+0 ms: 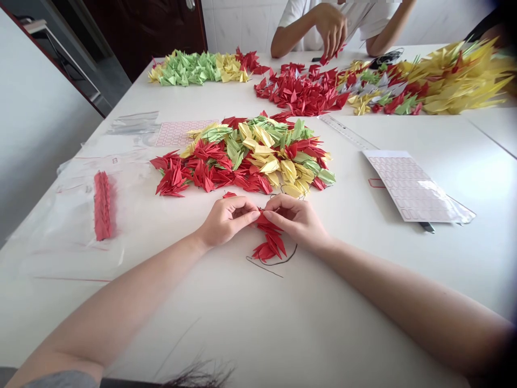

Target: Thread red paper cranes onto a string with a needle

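Observation:
Between thumb and fingers my left hand (pixel 231 218) pinches a red folded paper crane (pixel 263 216) from its left side. My right hand (pixel 298 220) grips the same crane from the right, and the fingertips nearly meet. Just below, more red paper cranes (pixel 270 249) hang together in a short bunch resting on the table. A thin dark string (pixel 278 263) curls out beneath them. Past my hands spreads a pile of red, yellow and green folded paper cranes (pixel 246 156), with bits of dark string at its near right edge.
On the left lie clear plastic bags (pixel 76 215) with a red bundle (pixel 103 207). At right are a sticker sheet (pixel 407 186) and a clear ruler (pixel 347 132). A co-worker's hand (pixel 332 29) works over another red pile (pixel 301 89) across the white table (pixel 323 312).

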Available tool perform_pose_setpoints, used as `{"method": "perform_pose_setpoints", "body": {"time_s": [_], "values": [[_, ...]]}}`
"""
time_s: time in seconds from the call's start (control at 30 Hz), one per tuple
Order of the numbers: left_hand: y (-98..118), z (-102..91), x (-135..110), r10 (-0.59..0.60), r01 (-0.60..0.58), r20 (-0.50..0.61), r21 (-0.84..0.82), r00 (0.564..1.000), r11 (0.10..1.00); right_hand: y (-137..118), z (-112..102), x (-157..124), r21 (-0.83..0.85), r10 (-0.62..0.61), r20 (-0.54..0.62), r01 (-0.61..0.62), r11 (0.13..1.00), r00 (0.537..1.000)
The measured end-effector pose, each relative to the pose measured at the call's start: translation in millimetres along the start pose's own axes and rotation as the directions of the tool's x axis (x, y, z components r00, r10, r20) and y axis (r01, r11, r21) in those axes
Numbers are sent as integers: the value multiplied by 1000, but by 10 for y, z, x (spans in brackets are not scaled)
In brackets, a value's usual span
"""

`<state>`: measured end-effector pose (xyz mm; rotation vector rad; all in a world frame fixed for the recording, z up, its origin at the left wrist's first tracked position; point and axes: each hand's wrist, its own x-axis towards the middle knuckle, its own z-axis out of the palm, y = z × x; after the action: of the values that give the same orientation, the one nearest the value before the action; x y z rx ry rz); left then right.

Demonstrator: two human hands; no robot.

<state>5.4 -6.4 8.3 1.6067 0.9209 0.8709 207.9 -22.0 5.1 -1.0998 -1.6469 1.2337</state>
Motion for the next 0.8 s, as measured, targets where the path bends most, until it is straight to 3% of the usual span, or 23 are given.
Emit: {"method": "perform_pose_setpoints", "body": {"time_s": [0.4, 0.6, 0.8], "values": [[21, -8, -5, 21, -21, -5, 44, 1000, 999, 7, -4, 4, -12, -14, 4, 14, 1000, 1000], [0, 7, -3, 94, -91, -22, 130, 995, 987, -13, 27, -4, 18, 7, -8, -7, 1000, 1000], [-23, 1, -19, 283, -278, 35, 328, 959, 903, -18, 32, -7, 14, 13, -28, -13, 1000, 1000]]}}
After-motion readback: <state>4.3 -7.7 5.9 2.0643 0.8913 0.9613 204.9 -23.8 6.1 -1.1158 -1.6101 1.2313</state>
